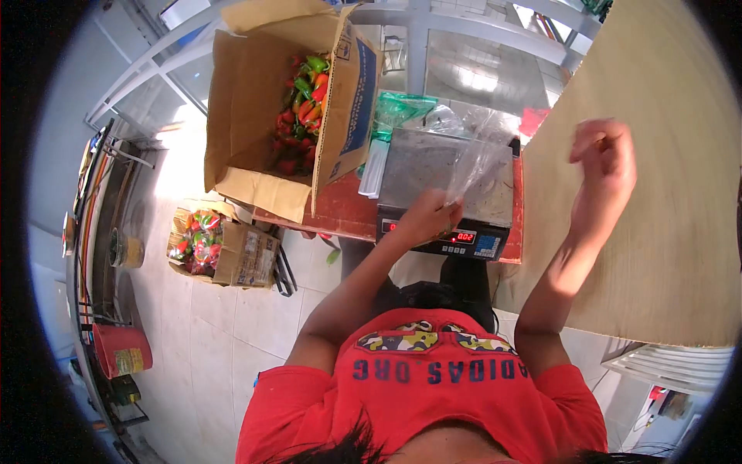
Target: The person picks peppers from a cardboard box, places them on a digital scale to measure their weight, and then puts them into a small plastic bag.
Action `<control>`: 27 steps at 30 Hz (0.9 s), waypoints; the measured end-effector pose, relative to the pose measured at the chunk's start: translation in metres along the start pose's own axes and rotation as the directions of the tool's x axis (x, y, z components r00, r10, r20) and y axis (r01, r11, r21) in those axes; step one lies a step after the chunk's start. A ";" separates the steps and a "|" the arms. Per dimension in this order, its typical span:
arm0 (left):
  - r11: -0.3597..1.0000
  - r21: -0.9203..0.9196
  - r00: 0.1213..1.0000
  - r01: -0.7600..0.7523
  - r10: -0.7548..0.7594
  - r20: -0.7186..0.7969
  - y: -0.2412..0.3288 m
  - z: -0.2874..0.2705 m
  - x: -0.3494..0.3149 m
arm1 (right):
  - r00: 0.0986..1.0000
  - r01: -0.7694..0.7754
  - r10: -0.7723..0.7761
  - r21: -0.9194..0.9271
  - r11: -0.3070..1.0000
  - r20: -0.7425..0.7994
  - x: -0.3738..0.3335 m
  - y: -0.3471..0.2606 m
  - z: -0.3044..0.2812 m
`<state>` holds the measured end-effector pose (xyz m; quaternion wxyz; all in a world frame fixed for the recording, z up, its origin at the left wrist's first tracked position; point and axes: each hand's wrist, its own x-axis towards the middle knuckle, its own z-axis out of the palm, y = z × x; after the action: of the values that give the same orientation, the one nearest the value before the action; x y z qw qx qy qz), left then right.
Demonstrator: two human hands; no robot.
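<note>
My left hand (pixel 430 217) pinches a clear plastic bag (pixel 473 158) over the front of a digital scale (pixel 413 166). The bag stands up limply from my fingers, above the metal pan. Red digits glow on the scale's black front panel. My right hand (pixel 608 158) is raised on the right, apart from the bag. Its fingers are curled in, slightly smeared, and I see nothing in them. Left of the scale, a large open cardboard box (pixel 247 124) lies tipped toward me with red and green peppers (pixel 307 104) inside.
The scale and box rest on a red table (pixel 332 205). Green and clear plastic bags (pixel 402 108) lie behind the scale. A smaller carton (pixel 251 255) with bagged peppers (pixel 202 240) stands on the floor at left. A pale wooden panel (pixel 672 232) fills the right side.
</note>
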<state>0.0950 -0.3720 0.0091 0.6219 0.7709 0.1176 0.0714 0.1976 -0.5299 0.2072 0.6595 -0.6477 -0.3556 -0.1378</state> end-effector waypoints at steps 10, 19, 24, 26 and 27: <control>0.763 0.558 0.928 -0.326 0.371 0.035 0.033 -0.042 -0.048 | 0.597 0.369 -0.001 -0.274 0.888 0.802 -0.081 0.103 0.009; 0.808 0.479 0.938 -0.343 0.323 0.127 0.067 -0.046 -0.058 | 0.482 -0.158 0.386 -0.356 0.921 0.786 -0.056 0.070 -0.029; 0.910 -0.343 0.973 -0.232 0.219 -0.077 0.099 -0.013 -0.031 | 0.756 -0.495 0.286 0.228 0.838 0.589 -0.078 0.125 0.002; 0.863 -0.428 0.955 -0.268 0.180 -0.234 0.079 -0.002 -0.001 | 0.696 -0.710 0.482 0.608 0.354 0.532 -0.107 0.145 0.041; 0.801 -0.511 0.920 -0.311 0.120 -0.373 0.071 0.004 0.013 | 0.625 -0.750 0.493 0.641 0.162 0.605 -0.121 0.159 0.057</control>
<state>0.1153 -0.3864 0.0768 0.7800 0.5403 0.1016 0.2988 0.1968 -0.4895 0.0034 0.8292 -0.3232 -0.1528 0.4298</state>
